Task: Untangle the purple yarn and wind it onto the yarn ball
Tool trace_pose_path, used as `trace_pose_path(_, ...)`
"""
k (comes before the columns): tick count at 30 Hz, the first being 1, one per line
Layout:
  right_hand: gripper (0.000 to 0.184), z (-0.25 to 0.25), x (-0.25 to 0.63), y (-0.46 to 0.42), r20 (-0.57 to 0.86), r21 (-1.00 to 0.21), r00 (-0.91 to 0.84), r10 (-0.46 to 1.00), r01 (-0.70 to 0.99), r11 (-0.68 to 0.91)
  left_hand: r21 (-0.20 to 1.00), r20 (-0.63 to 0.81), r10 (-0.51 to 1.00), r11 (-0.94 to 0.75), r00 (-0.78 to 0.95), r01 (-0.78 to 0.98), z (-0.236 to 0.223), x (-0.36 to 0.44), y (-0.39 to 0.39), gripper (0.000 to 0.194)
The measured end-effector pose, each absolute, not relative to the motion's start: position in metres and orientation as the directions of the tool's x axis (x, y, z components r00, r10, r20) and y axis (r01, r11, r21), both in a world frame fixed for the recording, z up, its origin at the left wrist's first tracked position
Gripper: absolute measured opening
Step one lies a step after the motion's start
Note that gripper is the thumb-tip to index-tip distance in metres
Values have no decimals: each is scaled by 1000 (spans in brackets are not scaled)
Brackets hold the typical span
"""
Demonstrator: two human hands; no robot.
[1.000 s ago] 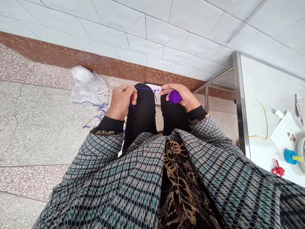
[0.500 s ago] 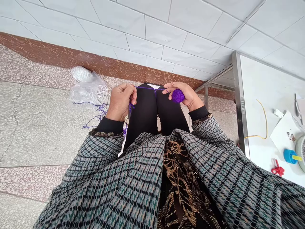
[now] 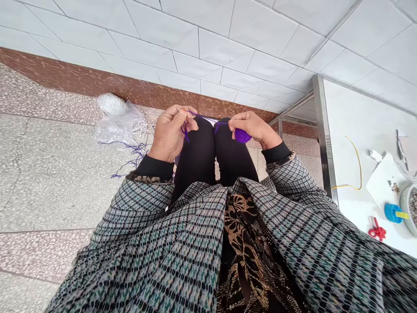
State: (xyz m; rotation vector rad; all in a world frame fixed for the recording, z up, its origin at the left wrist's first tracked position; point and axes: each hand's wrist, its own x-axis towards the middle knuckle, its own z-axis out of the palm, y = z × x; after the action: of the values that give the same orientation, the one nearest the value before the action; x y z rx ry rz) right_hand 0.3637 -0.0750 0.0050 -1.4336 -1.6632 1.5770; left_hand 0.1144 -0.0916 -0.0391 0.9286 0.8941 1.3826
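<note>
Purple yarn [image 3: 206, 118] runs between my two hands, above my knees in black trousers [image 3: 198, 152]. Thumb and forefinger of my left hand [image 3: 171, 130] pinch the strand, and a short piece dangles below the fingers. My right hand [image 3: 252, 127] holds a small purple yarn ball [image 3: 243, 135] under its curled fingers, with the strand at its fingertips. A loop of yarn sags near the right fingertips. More loose purple yarn [image 3: 130, 156] trails on the floor to the left of my left wrist.
A clear plastic bag [image 3: 119, 124] with white yarn [image 3: 110, 103] lies on the floor by the wall. At right stands a white table [image 3: 347, 143] with a metal edge, bearing a yellow cord [image 3: 360, 169], a red knotted thing [image 3: 377, 230], a blue cap [image 3: 393, 213] and a bowl [image 3: 405, 204].
The strand between my hands has gone from level and taut to slanted, with a loop. My right fingers have closed over the ball; my left hand has shifted slightly right.
</note>
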Motion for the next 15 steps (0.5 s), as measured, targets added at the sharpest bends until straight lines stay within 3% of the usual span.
trace_pose_path(5,30,5,366,-75,-343,-925,-341,875,286,-251,850,-155,988,130,-7,-510,-29,123,-86,42)
trace_pose_path(10,27,6,391,-75,-283,-953,-201,938,174,-250,831,-206,961,71,-186,-552,-40,113,-73,47)
trace_pose_path(15,34,-3,424,-75,-303,-953,-46,952,-10,-304,853,-237,939,78,-249,-517,-59,89,-70,41)
